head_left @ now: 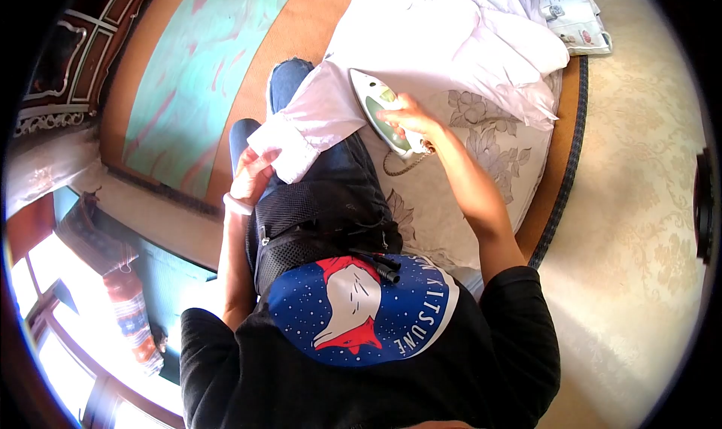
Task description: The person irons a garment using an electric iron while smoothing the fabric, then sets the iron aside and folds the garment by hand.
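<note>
A white and green iron rests on the pale floral cloth right of my legs, with my right hand wrapped round its handle. Its cord shows behind the heel. My left hand pinches the folded end of a white garment over my lap. From there the fabric stretches up toward the iron's left side and joins the large white heap at the top. Whether the iron's soleplate touches the garment cannot be made out.
A floral cloth lies under the iron on a brown mat with a dark edge. Further left is a turquoise patterned strip beside dark carved furniture. A printed white bag lies at the top right.
</note>
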A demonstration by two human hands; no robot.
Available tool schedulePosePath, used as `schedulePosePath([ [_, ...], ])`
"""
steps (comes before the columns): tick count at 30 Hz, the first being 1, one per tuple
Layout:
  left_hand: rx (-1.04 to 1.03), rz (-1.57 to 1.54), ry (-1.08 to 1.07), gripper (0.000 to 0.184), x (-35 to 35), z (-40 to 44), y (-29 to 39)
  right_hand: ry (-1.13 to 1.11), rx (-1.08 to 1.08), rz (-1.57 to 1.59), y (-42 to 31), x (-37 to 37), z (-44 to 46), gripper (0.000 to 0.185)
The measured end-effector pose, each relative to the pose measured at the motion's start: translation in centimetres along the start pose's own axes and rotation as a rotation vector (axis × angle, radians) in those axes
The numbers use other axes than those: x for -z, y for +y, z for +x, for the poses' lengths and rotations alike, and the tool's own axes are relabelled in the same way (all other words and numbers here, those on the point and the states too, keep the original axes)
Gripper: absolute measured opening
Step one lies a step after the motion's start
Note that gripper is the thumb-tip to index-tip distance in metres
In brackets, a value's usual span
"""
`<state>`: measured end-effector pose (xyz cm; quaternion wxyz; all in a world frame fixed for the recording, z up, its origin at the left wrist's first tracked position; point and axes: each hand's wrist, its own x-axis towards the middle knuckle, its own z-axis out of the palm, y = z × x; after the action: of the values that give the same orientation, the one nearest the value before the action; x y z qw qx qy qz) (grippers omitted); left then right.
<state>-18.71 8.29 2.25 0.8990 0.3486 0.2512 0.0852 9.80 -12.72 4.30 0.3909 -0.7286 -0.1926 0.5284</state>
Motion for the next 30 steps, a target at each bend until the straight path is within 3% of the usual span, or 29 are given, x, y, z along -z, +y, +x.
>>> schedulePosePath([
  [8,0.0,-0.01,0.017,0.042,0.0,0.1,0.0,-0.019,0.052,0.096,2.3,1.1,-1.9,0.027],
  [12,0.007,-0.023,0.004,0.042,0.0,0.2,0.0,0.087,-0.015,0.101,1.9,2.0,-4.5,0.028],
  [15,0.002,-0.031,0.001,0.041,-0.1,0.2,0.0,0.374,-0.118,0.173,2.6,2.2,-6.0,0.025],
  [19,0.008,-0.026,-0.017,0.039,-0.1,0.1,0.1,0.317,-0.008,0.409,4.5,4.5,-6.5,0.025],
  [24,0.018,-0.023,-0.011,0.038,0.0,0.1,0.0,0.528,-0.077,0.744,3.6,4.7,-5.5,0.018],
  [30,0.021,-0.025,0.006,0.038,-0.1,0.2,0.0,0.571,-0.051,0.994,2.0,4.0,-0.8,0.019],
])
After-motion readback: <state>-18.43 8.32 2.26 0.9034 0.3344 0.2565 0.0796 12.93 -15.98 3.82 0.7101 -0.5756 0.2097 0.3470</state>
